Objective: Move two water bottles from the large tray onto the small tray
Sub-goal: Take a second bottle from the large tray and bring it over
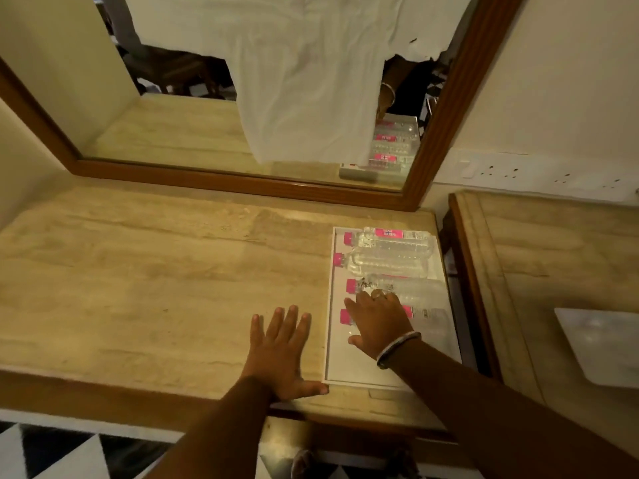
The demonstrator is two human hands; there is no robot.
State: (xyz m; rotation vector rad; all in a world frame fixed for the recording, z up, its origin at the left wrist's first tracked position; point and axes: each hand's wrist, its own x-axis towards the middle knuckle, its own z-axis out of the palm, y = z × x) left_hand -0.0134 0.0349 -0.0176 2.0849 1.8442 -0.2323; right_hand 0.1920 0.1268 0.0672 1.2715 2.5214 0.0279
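Note:
A large white tray (352,369) lies on the right end of the marble counter. Several clear water bottles with pink caps lie side by side in it, caps pointing left. My right hand (378,323) is wrapped over the nearest bottle (428,316), thumb on its near side and fingers on its far side; the bottle still rests in the tray. My left hand (276,350) lies flat on the counter just left of the tray, fingers spread, thumb touching the tray's near left corner. The small white tray (601,344) sits on the lower side table at the far right.
A wood-framed mirror (242,178) leans on the wall behind the counter. A gap separates the counter from the side table (539,271). Wall sockets (511,172) are above the side table. The counter's front edge is close to my arms.

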